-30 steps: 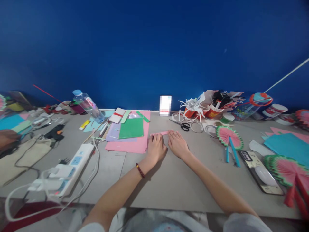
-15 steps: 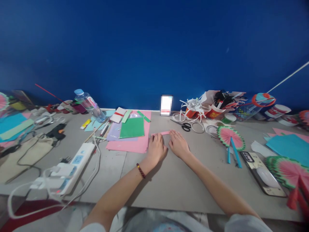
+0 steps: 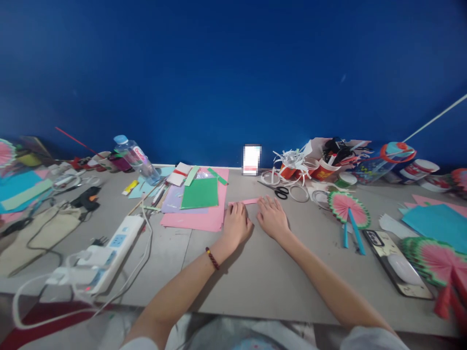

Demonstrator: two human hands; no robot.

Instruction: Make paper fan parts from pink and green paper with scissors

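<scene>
A narrow pink paper strip point(image 3: 250, 201) lies on the grey table between my hands. My left hand point(image 3: 237, 223), with a dark bead bracelet at the wrist, has its fingers curled down on the strip's left end. Lying flat at the right end, my right hand point(image 3: 272, 217) has its fingers stretched out and slightly apart. Its fingertips cover that end. Just beyond my right hand are black-handled scissors point(image 3: 280, 192). To the left of my left hand, a green paper square point(image 3: 200, 193) rests on pink sheets point(image 3: 189, 221).
A power strip point(image 3: 118, 253) with cables and a tilted water bottle point(image 3: 136, 158) are on the left. Cups of paper shreds point(image 3: 290, 167) and pens stand by the blue wall. Rightward are a pink-green paper fan point(image 3: 349, 208), a phone point(image 3: 396, 260) and blue paper point(image 3: 438, 223).
My right hand has shifted slightly right along the strip, its fingers spreading a little. My left hand stays in place on the strip.
</scene>
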